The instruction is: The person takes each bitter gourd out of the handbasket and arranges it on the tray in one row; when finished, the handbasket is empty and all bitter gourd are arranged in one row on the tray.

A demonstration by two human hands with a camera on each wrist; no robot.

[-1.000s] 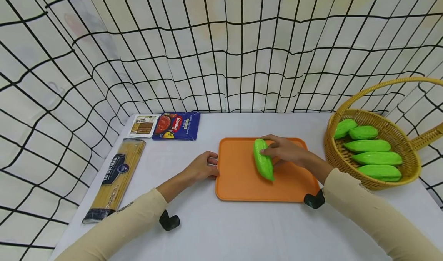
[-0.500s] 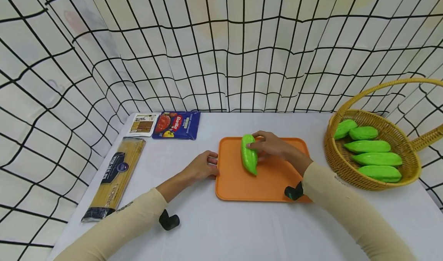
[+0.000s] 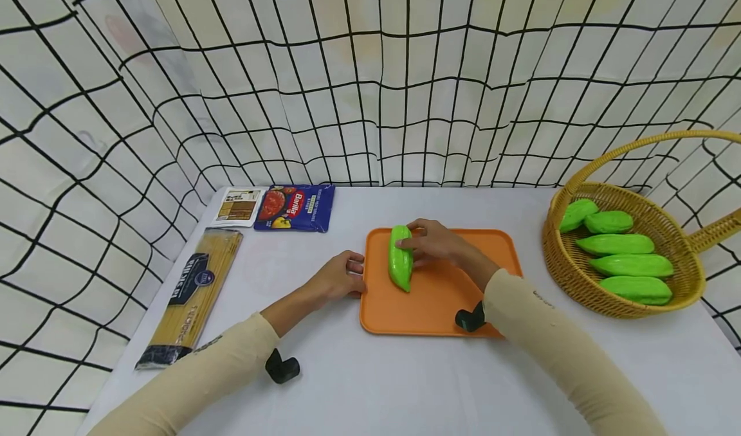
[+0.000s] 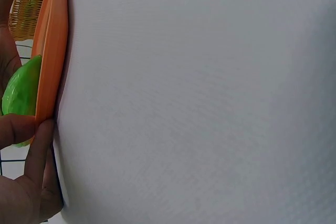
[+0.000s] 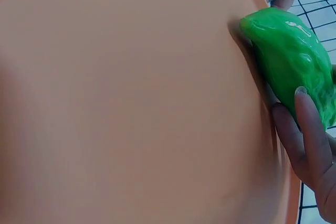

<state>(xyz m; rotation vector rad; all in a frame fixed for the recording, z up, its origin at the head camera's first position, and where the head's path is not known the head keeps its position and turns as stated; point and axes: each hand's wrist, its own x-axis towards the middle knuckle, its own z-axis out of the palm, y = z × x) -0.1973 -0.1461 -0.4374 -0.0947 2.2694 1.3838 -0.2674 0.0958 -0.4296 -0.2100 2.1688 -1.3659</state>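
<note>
A glossy green gourd-like vegetable (image 3: 401, 265) with a pointed tip stands lengthwise near the left side of the orange tray (image 3: 428, 314). My right hand (image 3: 437, 240) grips it from the right; in the right wrist view its fingers (image 5: 310, 124) lie against the bumpy green skin. My left hand (image 3: 338, 276) is at the tray's left edge. Thumb and fingers pinch that rim in the left wrist view, where the vegetable (image 4: 23, 87) shows just behind the rim.
A wicker basket (image 3: 556, 281) with a tall handle, holding several similar green vegetables (image 3: 633, 265), stands at the right. On the left lie a pasta pack (image 3: 193, 294), a blue Barilla pouch (image 3: 295, 208) and a white packet (image 3: 237, 208). Black-gridded cloth (image 3: 431, 111) walls the back.
My right hand has moved left across the tray with the green vegetable, from near its middle to near its left side. The left hand has stayed at the tray's edge.
</note>
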